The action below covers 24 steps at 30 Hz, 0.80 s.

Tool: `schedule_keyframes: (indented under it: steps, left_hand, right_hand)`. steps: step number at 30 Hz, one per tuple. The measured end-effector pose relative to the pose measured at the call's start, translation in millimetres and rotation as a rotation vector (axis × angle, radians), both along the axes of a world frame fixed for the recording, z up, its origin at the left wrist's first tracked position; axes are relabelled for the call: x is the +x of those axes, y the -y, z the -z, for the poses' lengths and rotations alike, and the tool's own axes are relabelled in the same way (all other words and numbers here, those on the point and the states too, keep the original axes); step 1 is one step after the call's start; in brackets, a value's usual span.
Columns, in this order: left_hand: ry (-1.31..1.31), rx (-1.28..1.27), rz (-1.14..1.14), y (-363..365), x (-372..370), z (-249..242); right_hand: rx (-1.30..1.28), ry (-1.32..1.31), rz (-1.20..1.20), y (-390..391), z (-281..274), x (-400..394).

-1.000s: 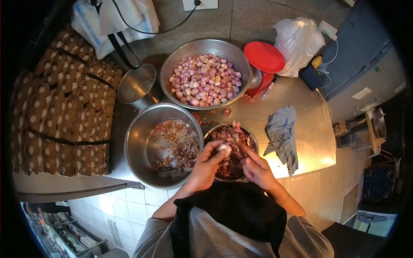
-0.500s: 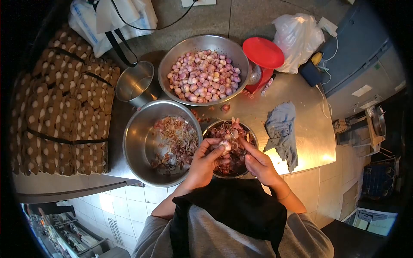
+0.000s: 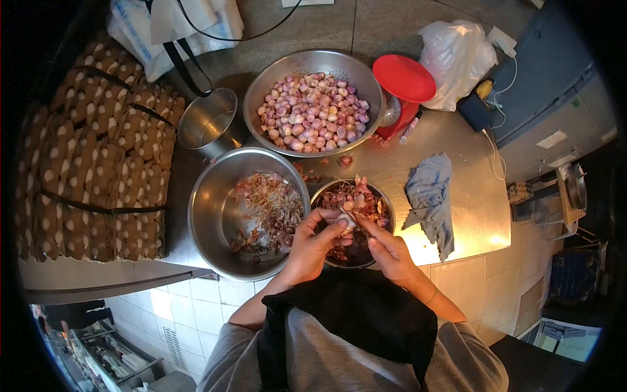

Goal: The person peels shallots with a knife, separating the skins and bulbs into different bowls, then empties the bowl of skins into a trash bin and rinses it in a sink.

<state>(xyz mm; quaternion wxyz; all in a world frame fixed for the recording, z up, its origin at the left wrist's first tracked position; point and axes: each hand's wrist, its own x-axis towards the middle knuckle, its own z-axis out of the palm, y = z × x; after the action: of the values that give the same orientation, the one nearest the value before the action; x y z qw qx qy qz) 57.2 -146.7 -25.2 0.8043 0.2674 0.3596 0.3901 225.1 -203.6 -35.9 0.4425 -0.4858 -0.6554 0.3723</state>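
Observation:
Over a small steel bowl (image 3: 371, 199) of unpeeled reddish shallots, my left hand (image 3: 312, 245) grips a pale shallot (image 3: 347, 225) between thumb and fingers. My right hand (image 3: 390, 251) is closed, its fingertips at the shallot's right side; a thin dark item, perhaps a small knife, shows near them, too small to make out surely. Left of the hands, a wide steel basin (image 3: 215, 215) holds papery skins and root trimmings (image 3: 268, 202). Behind, a perforated steel colander (image 3: 258, 88) holds a heap of peeled pink shallots (image 3: 313, 111).
An empty steel pot (image 3: 209, 124) stands beside stacked egg trays (image 3: 98, 170). Right of the colander are a red scale (image 3: 405, 77), a marker (image 3: 410, 127) and a white plastic bag (image 3: 456, 62). A grey-blue cloth (image 3: 431, 202) lies on the steel table (image 3: 480, 215).
My right hand's fingers have moved left and closed in on the shallot. The view has shifted slightly.

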Motion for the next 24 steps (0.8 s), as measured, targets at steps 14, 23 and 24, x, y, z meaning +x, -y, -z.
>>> schedule_keyframes:
  steps: [14,23,24]
  left_hand:
    - [0.087,0.017,0.159,-3.1,-3.9,-6.6]
    - [0.057,0.088,0.073,-3.0,3.5,1.3]
    - [0.048,0.104,0.069,-2.7,3.7,2.1]
  right_hand:
    - [-0.514,-0.540,0.005,-6.6,-15.2,14.3]
    - [-0.551,-0.626,-0.104,2.7,-20.8,1.9]
    - [-0.539,-0.598,-0.102,1.8,-20.6,-0.8]
